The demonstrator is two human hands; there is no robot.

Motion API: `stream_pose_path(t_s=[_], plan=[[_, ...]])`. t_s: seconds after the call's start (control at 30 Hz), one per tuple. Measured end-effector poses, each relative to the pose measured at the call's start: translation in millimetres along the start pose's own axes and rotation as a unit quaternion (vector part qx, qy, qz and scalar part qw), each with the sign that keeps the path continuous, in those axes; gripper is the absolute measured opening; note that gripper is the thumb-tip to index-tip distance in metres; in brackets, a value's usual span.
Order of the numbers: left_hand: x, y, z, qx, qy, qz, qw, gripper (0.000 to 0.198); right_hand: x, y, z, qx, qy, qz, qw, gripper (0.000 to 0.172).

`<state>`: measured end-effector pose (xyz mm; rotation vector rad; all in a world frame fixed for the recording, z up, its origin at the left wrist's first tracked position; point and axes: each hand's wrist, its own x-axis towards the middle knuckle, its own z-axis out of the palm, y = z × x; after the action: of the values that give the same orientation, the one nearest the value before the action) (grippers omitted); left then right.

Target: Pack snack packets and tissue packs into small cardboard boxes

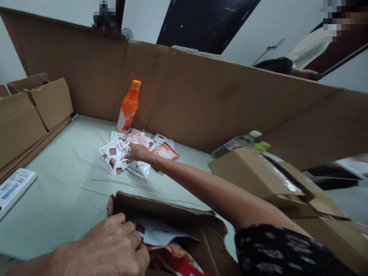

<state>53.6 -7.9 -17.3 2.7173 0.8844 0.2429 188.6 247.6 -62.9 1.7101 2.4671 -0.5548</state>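
Note:
My right hand (137, 152) reaches across to a pile of snack packets, its fingers pinched on a white packet with brown squares (112, 154). Beside it lie a pink packet (137, 138), a red and orange packet (166, 151) and a silvery white packet (140, 168). My left hand (100, 245) is closed over the left edge of an open cardboard box (161, 205) close to me. Inside that box are a white packet (161, 232) and a red packet (178, 260). An orange bottle (128, 107) stands upright behind the pile.
Cardboard boxes stand at the left (53, 103) and right (253, 172). A clear bottle (235, 143) leans behind the right one. A white device (17, 189) lies at the left edge. A tall cardboard wall (201, 96) runs behind; beyond it a person's arm (310, 46) shows.

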Motion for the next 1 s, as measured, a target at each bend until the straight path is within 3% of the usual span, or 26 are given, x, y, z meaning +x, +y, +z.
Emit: stream_pose_path(t_s=[0.13,0.23,0.3,0.4,0.47,0.57,0.67,0.73,0.8,0.87,0.93,1.0], plan=[[-1,-3,1.9,-0.027,0.005,0.024,0.999,0.016,7,2,20,0.072,0.006,0.028,0.997,0.039],[-1,-2,-2.1,-0.058,-0.008,0.02,0.998,0.022,4,-3,27,0.164,0.002,0.035,0.986,0.027],[-1,-2,-5.1,-0.064,-0.015,0.009,0.998,0.021,1,-8,21,0.219,0.001,0.029,0.975,0.013],[1,-1,-8.7,-0.062,-0.033,0.004,0.997,0.017,-19,-7,-11,0.284,0.023,-0.012,0.958,0.018],[1,-1,-10.7,-0.06,-0.033,0.001,0.998,0.012,-51,2,-42,0.337,0.058,-0.086,0.936,0.024],[1,-1,-13.1,-0.053,-0.01,-0.003,0.999,0.006,-127,25,-77,0.381,0.145,-0.187,0.893,0.026],[2,-2,-14.2,-0.045,0.005,-0.002,0.999,0.006,-215,47,-81,0.349,0.275,-0.226,0.867,0.023],[3,-2,-14.5,-0.042,0.004,-0.003,0.999,0.005,-264,54,-70,0.284,0.322,-0.238,0.871,0.014],[3,-1,-14.6,-0.038,-0.002,-0.004,0.999,0.007,-296,53,-56,0.211,0.286,-0.253,0.9,0.019],[2,1,-14.7,-0.032,-0.007,-0.008,0.999,0.008,-308,45,-43,0.141,0.191,-0.25,0.939,0.031],[0,3,-14.8,-0.023,-0.013,-0.018,0.999,0.008,-299,33,-33,0.06,0.084,-0.211,0.972,0.035],[-2,4,-14.9,-0.018,-0.015,-0.027,0.999,0.008,-277,23,-24,-0.015,-0.024,-0.17,0.985,0.03]])
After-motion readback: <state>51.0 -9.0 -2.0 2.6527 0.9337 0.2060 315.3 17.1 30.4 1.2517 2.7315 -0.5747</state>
